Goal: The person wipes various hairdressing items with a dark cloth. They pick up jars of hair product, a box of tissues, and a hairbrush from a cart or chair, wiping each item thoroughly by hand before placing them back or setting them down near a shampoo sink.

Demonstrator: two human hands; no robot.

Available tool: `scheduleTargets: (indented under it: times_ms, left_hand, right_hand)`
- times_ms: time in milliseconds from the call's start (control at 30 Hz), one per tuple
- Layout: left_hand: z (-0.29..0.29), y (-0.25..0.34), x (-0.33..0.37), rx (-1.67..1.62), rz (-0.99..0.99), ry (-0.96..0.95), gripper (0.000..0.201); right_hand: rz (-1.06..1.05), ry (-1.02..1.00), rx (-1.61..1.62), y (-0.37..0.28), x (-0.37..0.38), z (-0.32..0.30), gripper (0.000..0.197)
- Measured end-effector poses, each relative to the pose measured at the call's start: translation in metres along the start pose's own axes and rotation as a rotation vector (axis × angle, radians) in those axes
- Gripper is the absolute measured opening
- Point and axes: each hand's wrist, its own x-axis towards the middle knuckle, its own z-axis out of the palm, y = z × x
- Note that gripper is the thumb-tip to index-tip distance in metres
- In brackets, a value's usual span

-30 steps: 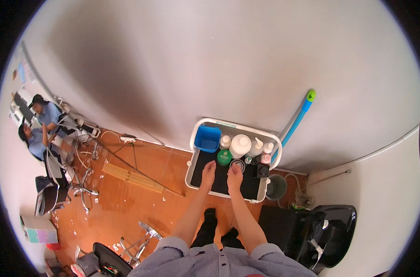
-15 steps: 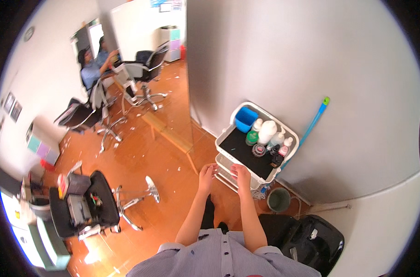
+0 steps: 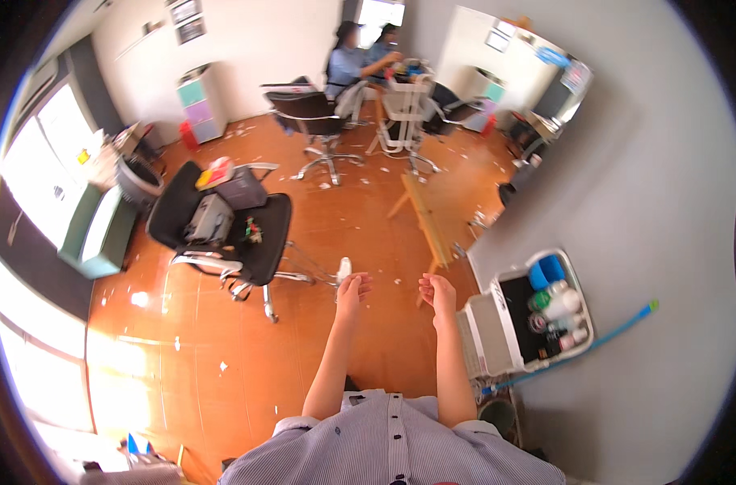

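Both of my hands are raised in front of my body, empty and apart, with the fingers loosely bent. My left hand (image 3: 353,288) is in front of the orange-brown floor, nearest in the picture to the foot of a black swivel chair (image 3: 259,242). My right hand (image 3: 438,293) is beside the near end of a narrow wooden bench (image 3: 424,214). Right of it stands a white trolley (image 3: 509,327), which my right hand does not touch. The trolley's top tray holds a blue bin (image 3: 547,272), a white bottle (image 3: 563,305) and several smaller bottles and jars.
A grey box (image 3: 210,218) and a dark case (image 3: 242,187) rest on the chair's seat. A blue pole (image 3: 602,341) leans by the grey wall. At the back a person (image 3: 350,69) sits near more swivel chairs, beside a mirror. White scraps litter the floor.
My view has turned left, so the trolley now appears farther right and the loaded chair nearer the middle. My hands have moved wider apart and away from the trolley's edge, still empty.
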Motion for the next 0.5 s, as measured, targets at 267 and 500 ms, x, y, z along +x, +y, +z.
scheduleTargets:
  times_ms: [267, 500]
  left_hand:
    - [-0.192, 0.064, -0.003, -0.075, 0.131, 0.381, 0.023]
    - [-0.321, 0.138, -0.024, -0.101, 0.217, 0.658, 0.024]
  right_hand:
    - [0.089, -0.304, -0.123, 0.026, 0.004, 0.195, 0.021]
    - [0.151, -0.557, -0.111, 0.062, -0.013, 0.36, 0.022]
